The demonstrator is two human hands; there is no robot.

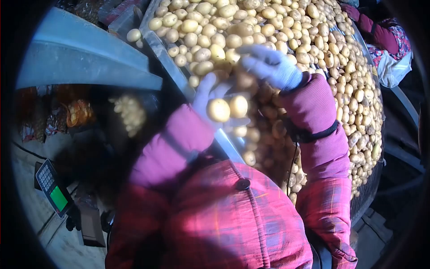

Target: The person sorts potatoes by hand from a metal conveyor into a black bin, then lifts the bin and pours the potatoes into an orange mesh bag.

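A large heap of potatoes (313,40) fills a metal-edged table. My left hand (215,96), in a pale glove, is at the table's near rim, fingers spread, with two light potatoes (218,110) lying over its palm. Farther right, my right hand (271,65), also gloved, hovers above the heap with its fingers apart and blurred. A brownish blurred potato (244,80) shows just below its fingertips; whether they touch cannot be made out.
The metal rim (168,58) runs between me and the heap. A blue-grey metal chute (85,54) stands at the left, above a blurred pile of potatoes (129,114). A scale display (54,188) is lower left. Another person's sleeve (386,39) is at the upper right.
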